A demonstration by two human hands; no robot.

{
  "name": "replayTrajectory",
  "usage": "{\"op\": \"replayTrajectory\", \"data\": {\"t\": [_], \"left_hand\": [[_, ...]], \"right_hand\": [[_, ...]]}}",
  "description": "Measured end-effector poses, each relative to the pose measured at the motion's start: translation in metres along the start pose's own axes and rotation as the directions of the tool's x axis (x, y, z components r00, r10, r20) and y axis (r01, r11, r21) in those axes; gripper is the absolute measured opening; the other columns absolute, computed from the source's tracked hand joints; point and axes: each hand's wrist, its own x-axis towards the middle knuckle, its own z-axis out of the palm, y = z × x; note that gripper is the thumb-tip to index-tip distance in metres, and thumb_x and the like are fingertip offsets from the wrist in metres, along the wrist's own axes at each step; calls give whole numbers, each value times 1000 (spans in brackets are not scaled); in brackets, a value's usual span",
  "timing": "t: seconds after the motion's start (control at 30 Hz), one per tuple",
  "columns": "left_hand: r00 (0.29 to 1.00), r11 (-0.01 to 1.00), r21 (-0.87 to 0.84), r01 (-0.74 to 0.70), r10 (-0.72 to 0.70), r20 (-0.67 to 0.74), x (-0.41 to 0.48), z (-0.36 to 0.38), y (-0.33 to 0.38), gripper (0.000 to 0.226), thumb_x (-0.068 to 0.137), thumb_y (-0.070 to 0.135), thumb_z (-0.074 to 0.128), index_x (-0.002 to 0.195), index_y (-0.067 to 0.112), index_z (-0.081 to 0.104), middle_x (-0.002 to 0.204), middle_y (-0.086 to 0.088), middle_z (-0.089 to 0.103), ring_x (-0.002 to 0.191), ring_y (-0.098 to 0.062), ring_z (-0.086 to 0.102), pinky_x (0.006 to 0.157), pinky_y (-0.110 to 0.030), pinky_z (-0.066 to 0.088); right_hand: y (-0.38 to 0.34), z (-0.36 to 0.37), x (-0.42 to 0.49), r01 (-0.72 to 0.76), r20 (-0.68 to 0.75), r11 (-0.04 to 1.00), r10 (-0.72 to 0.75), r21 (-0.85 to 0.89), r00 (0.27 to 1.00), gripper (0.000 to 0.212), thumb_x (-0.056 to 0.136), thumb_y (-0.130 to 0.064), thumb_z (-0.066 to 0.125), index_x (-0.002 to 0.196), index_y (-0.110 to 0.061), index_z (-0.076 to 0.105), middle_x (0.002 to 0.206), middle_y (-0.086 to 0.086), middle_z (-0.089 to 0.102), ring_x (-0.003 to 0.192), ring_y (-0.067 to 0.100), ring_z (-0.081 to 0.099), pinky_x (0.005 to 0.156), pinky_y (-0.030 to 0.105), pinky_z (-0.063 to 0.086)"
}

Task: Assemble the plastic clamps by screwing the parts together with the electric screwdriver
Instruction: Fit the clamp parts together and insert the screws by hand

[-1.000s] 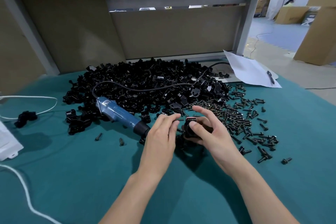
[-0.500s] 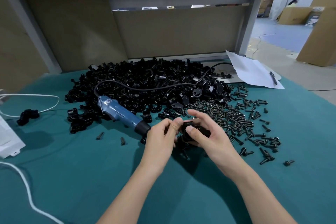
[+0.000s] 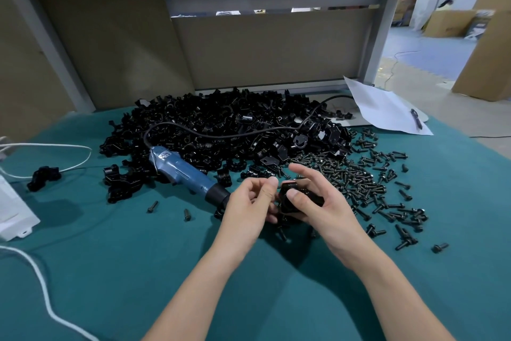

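R hand grips glossy blk plastic clamp.

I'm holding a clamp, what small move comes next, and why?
Probably pick up the screwdriver with the left hand: it lies unheld right beside that hand, whose fingertips pinch at the clamp gripped in the right hand.

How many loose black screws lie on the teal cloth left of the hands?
2: one small black metal screw on the near side of the blue electric screwdriver, another just right of it, nearer the left hand, which may hide more.
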Motion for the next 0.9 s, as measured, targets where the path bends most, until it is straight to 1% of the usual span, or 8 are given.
{"op": "replayTrajectory", "data": {"t": [0.2, 0.27, 0.37, 0.43, 0.5, 0.6, 0.77, 0.9], "left_hand": [[999, 997, 63, 37, -38, 11, 0, -3, -2, 38, 97, 44, 61, 78, 12, 58, 61, 5, 57, 54, -12, 55, 58, -30, 49], [1000, 995, 98, 10, -12, 15, 0, -3, -3, 37, 98, 44, 61, 77, 13, 57, 58, 6, 57, 53, -13, 54, 56, -26, 49], [998, 987, 151, -45, 37, 55, 2, -5, -6, 19, 98, 31, 65, 88, 15, 63, 63, 11, 62, 57, -9, 57, 59, -21, 50], [997, 993, 116, -31, 21, 80, 4, -6, -6, 5, 97, 22, 68, 98, 18, 65, 72, 15, 67, 63, -6, 60, 62, -22, 51], [995, 1000, 16, -4, 3, 95, 4, -6, -5, 13, 95, 26, 70, 104, 18, 65, 77, 17, 69, 70, -2, 63, 63, -22, 52], [997, 994, -91, 55, -50, 58, 3, -2, -1, 42, 81, 50, 70, 106, 17, 64, 74, 11, 68, 71, -6, 63, 62, -23, 52], [995, 993, -76, 93, -89, 49, 3, -3, -4, 32, 95, 41, 65, 85, 11, 64, 70, 2, 62, 62, -11, 61, 57, -25, 53], [994, 994, -26, 102, -100, 42, 3, -5, -5, 51, 85, 58, 64, 84, 7, 62, 63, 4, 61, 57, -15, 59, 57, -29, 51]], "right_hand": [[0, 1, -1, -12, 36, 1000, 12, 0, 999, 49, 81, -53, 72, 129, -51, 63, 121, -9, 70, 116, 17, 67, 103, 46, 56], [0, 1, -1, -15, 39, 1000, 15, 2, 999, 47, 81, -52, 72, 127, -51, 64, 120, -9, 70, 115, 18, 68, 102, 46, 56], [0, -1, -1, -14, 31, 1000, 14, 26, 999, 42, 85, -45, 72, 126, -49, 65, 119, -7, 72, 113, 21, 70, 101, 48, 57], [0, -2, -1, -23, 32, 999, 21, 40, 999, 43, 84, -45, 73, 127, -48, 66, 119, -6, 72, 113, 22, 70, 101, 49, 57], [1, -2, 0, -26, 35, 999, 25, 41, 999, 48, 81, -49, 74, 128, -48, 65, 120, -6, 71, 114, 20, 70, 102, 47, 57], [1, 0, 1, -18, 21, 1000, 18, 1, 1000, 50, 79, -54, 73, 128, -52, 64, 120, -5, 69, 117, 15, 67, 104, 46, 56], [3, -2, 1, -13, 29, 1000, 12, 5, 1000, 52, 81, -54, 74, 131, -51, 62, 121, -11, 69, 121, 18, 65, 105, 53, 53], [3, -1, 0, -16, 58, 1000, 17, -25, 998, 51, 81, -56, 72, 130, -53, 62, 124, -10, 68, 125, 16, 62, 108, 51, 51]]}}
